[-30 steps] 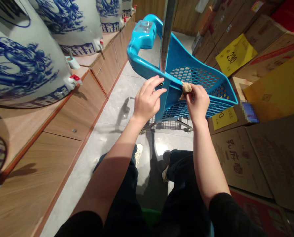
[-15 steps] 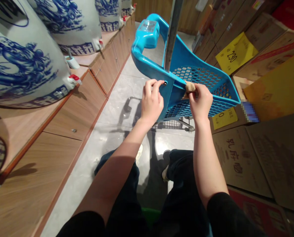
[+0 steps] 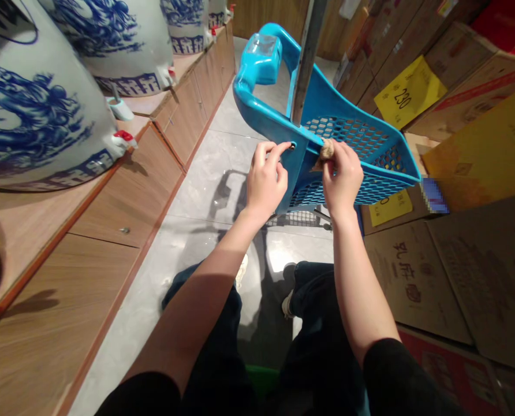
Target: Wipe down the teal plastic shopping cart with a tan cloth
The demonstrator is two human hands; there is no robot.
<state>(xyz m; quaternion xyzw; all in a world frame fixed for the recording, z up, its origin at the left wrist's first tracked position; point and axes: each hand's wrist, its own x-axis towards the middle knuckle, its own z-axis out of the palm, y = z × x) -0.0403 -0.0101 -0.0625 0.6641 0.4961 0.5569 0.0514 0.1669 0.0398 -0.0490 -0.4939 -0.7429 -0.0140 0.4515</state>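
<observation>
Big blue-and-white ceramic jars (image 3: pixel 36 110) fill upper left of the frame, standing on a long wooden cabinet (image 3: pixel 110 219) that runs down the left side. Stacked cardboard boxes (image 3: pixel 456 271) take the whole right side. Grey tiled floor (image 3: pixel 209 185) runs between them, with the person's dark trousers and shoes at lower centre. Blue plastic basket (image 3: pixel 370 185) sits at upper centre, tilted, mesh walls, thick handle (image 3: pixel 264 55) toward the top. Metal pole (image 3: pixel 306 58) rises from the basket, out of the top edge. Left hand (image 3: pixel 264 185), centre frame, fingers curled, index tip on a small hole (image 3: pixel 293 145) in the basket's near corner; cannot tell if it grips the wall. Right hand (image 3: pixel 342 179), just right of it, pinches a brown wad (image 3: pixel 327 150) between thumb and fingers. Wad is pressed on the basket's near rim, upper centre. Yellow price tag (image 3: pixel 402 95) sits on a box, upper right.
</observation>
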